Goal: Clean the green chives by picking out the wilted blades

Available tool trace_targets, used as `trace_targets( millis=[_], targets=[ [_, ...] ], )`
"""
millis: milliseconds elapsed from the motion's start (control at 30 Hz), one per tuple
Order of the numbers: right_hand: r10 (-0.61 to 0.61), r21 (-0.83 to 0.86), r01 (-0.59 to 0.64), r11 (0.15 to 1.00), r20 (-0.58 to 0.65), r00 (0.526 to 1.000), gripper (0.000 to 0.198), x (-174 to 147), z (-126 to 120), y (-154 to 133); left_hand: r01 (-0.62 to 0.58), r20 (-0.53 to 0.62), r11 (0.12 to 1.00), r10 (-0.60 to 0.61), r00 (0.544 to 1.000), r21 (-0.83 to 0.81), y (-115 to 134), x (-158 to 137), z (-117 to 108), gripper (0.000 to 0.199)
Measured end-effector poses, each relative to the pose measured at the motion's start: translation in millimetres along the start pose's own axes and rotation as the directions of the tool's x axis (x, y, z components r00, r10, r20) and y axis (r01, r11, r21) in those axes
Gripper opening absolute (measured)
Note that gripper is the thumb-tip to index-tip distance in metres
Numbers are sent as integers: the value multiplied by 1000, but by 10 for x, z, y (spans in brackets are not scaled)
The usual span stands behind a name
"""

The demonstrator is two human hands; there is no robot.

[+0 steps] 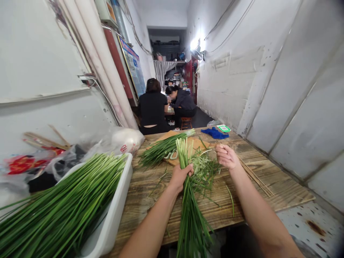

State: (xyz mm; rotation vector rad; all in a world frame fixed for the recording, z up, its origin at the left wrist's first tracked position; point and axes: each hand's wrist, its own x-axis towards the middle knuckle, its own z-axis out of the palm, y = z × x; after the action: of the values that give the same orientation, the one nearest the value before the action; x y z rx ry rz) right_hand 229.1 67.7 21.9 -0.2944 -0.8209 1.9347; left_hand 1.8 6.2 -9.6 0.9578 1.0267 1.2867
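My left hand (182,178) is wrapped round a bunch of garlic chives (192,215), their pale stem ends pointing up and away and the green leaves hanging toward me past the table edge. To the right, my right hand (226,157) is closed with its fingertips pinched together; whatever is between them is too small to make out. Between and beyond my hands lies a loose heap of chive trimmings (204,166). Another bunch of chives (169,147) rests on a wooden cutting board (197,144), beside the white handles of scissors (173,154).
A white tub (118,200) full of long chives stands at the left, near plastic bags (126,139). Thin sticks (255,175) lie on the wooden table (279,179) at the right. A blue cloth (215,133) sits at the far edge. Several people (153,107) sit beyond.
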Motion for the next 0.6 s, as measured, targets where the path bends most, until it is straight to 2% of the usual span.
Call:
trace_targets(
  millis=[100,167,233,300,333,367,433,533,600],
  targets=[
    [-26,-306,-26,952,-164,986,40,56,-35,62,96,50,988,-90,995,-118,13,15,-13,37],
    [-67,-587,-106,803,-266,962,39,88,-62,140,144,77,975,-133,988,-168,15,26,-21,39],
    [-90,-787,-183,590,-289,953,26,107,-75,210,163,91,969,-148,985,-188,11,36,-30,40],
    [-124,-880,-181,438,-259,958,18,110,-53,252,163,94,968,-147,985,-193,3,45,-37,40],
    [-156,-900,-153,408,-234,960,19,107,-26,264,161,94,968,-145,985,-190,-2,48,-39,40],
    [-181,-907,-120,403,-208,961,21,103,11,275,158,93,970,-143,985,-184,-8,48,-39,39],
    [-167,-883,-63,466,-158,973,24,97,103,312,149,82,975,-137,987,-162,-22,43,-31,38],
    [-90,-737,-27,675,-119,989,32,114,230,422,129,50,987,-124,991,-98,-44,15,2,37],
    [-105,-604,-1,797,-140,984,34,143,266,492,118,40,991,-115,993,-61,-53,-7,30,35]
  ],
)
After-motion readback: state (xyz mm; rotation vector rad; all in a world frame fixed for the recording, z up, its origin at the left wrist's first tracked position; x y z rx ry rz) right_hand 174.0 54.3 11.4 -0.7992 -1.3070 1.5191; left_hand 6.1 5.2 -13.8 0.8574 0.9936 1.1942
